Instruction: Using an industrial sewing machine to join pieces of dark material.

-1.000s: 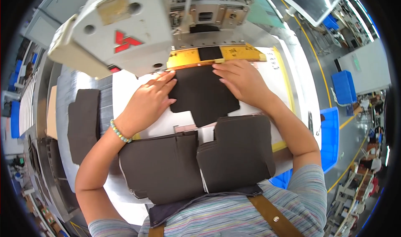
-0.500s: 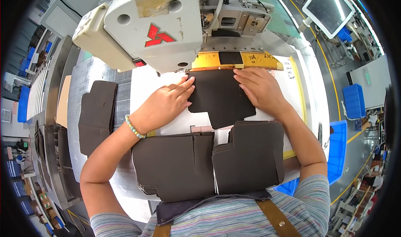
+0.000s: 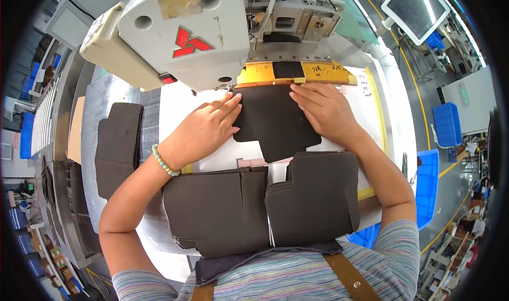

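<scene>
A black cut sheet piece (image 3: 273, 118) lies flat on the white board (image 3: 175, 107), its top edge against the yellow bar (image 3: 323, 72) under a grey-white machine head (image 3: 175, 36). My left hand (image 3: 209, 123) rests open on the piece's left edge, fingers stretched toward the bar, beaded bracelet on the wrist. My right hand (image 3: 323, 110) lies open on its upper right, fingertips just below the bar. Two stacks of black pieces, one left (image 3: 214, 208) and one right (image 3: 313, 197), lie in front of my body.
Another black stack (image 3: 116, 147) lies on the metal table at left. A white-framed monitor (image 3: 413, 9) is at upper right, with blue bins (image 3: 446, 123) along the right aisle. Metal racks and a tan board (image 3: 75, 128) stand at left.
The whole view has shifted to the right since a second ago. My hands remain on the black piece at the bar, with no clear change in finger position.
</scene>
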The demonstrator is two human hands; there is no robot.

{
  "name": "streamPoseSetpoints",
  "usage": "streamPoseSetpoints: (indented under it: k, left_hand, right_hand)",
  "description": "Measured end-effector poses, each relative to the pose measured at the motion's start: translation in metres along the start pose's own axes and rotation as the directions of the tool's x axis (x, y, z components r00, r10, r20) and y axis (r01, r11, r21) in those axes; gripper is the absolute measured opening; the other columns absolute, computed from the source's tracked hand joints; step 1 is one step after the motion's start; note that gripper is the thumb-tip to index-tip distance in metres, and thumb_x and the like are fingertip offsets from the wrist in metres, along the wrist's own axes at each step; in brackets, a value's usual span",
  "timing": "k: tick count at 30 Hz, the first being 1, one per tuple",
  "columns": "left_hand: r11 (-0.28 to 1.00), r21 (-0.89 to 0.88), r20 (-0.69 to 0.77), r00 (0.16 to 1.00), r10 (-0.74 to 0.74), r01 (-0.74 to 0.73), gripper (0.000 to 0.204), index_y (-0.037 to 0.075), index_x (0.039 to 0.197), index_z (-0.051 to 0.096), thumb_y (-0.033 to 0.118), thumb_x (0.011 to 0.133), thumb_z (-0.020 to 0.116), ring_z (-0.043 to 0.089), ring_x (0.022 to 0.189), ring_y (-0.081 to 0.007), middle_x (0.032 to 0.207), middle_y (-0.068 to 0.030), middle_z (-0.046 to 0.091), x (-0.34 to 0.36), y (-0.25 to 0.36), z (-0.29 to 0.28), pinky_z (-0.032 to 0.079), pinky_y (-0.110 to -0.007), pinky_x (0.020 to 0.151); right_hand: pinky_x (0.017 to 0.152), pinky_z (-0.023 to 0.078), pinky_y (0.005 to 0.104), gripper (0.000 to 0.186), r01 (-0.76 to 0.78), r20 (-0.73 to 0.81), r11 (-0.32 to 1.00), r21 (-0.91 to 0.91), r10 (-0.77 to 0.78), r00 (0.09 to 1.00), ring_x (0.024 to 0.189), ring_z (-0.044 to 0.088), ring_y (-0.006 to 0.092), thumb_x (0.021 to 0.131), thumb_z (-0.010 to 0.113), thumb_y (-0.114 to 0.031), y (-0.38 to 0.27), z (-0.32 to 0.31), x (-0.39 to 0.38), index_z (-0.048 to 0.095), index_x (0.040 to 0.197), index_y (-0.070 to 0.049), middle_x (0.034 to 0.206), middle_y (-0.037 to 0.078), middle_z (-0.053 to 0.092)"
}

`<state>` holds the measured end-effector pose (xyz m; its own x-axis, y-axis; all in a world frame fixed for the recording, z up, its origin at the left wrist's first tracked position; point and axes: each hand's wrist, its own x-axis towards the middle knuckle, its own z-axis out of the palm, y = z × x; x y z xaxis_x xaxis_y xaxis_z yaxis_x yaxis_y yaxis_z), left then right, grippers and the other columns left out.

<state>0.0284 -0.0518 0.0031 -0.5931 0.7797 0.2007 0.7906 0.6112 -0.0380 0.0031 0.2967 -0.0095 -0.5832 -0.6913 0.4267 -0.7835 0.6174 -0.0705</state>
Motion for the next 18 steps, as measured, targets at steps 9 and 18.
streamPoseSetpoints:
  k: [9,18]
  left_hand:
    - [0.98,-0.197,-0.015,0.999,-0.043,0.039,0.049,-0.005,0.135,0.068,0.021,0.095,0.08,0.064,0.135,-0.0323,0.153,-0.015,0.063,0.002,-0.009,-0.005,0.055,-0.042,0.111]
    - [0.953,-0.285,0.033,0.994,-0.101,0.106,0.041,-0.005,0.128,0.072,0.02,0.096,0.079,0.069,0.128,-0.034,0.149,-0.0156,0.066,0.005,-0.007,-0.018,0.057,-0.043,0.107]
  right_hand:
    - [0.105,0.051,0.0421,0.035,0.056,-0.003,0.995,-0.078,-0.056,0.998,0.123,0.066,0.0254,0.09,0.077,-0.008,-0.004,-0.01,0.01,0.076,0.125,-0.004,0.133,0.006,0.074]
    - [0.107,0.052,0.0443,0.031,0.057,0.11,0.996,0.069,-0.065,0.992,0.124,0.067,0.0284,0.094,0.075,-0.007,0.007,-0.014,0.011,0.076,0.125,-0.004,0.137,0.007,0.073]
